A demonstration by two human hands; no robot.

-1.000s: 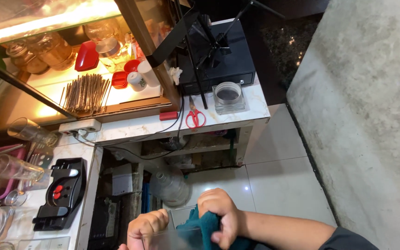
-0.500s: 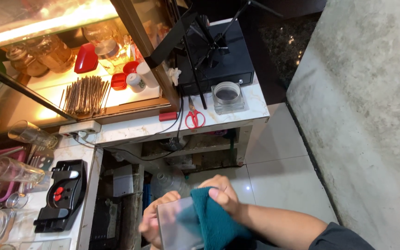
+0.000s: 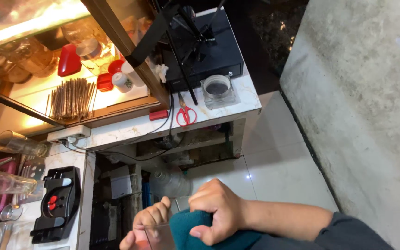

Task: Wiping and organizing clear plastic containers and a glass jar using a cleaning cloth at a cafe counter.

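The left hand (image 3: 148,224) gripped a clear square glass (image 3: 159,235) while the right hand (image 3: 218,208) clutched a teal cloth (image 3: 188,231) stuffed inside it — wiping seemingly midway, not finished.

From my feed, the white marble-patterned bench (image 3: 218,107) carries a black box-shaped machine (image 3: 209,51) at its back, a square clear glass jar with dark contents (image 3: 217,90) in front of it, red-handled scissors (image 3: 186,113) just beside the jar, and a small red block (image 3: 158,114) near the cables. A white power strip (image 3: 68,134) sits toward the corner. On the adjoining white bench (image 3: 85,194) I see a black device with red buttons (image 3: 57,203) and clear drinking glasses (image 3: 5,183) lying on their sides.
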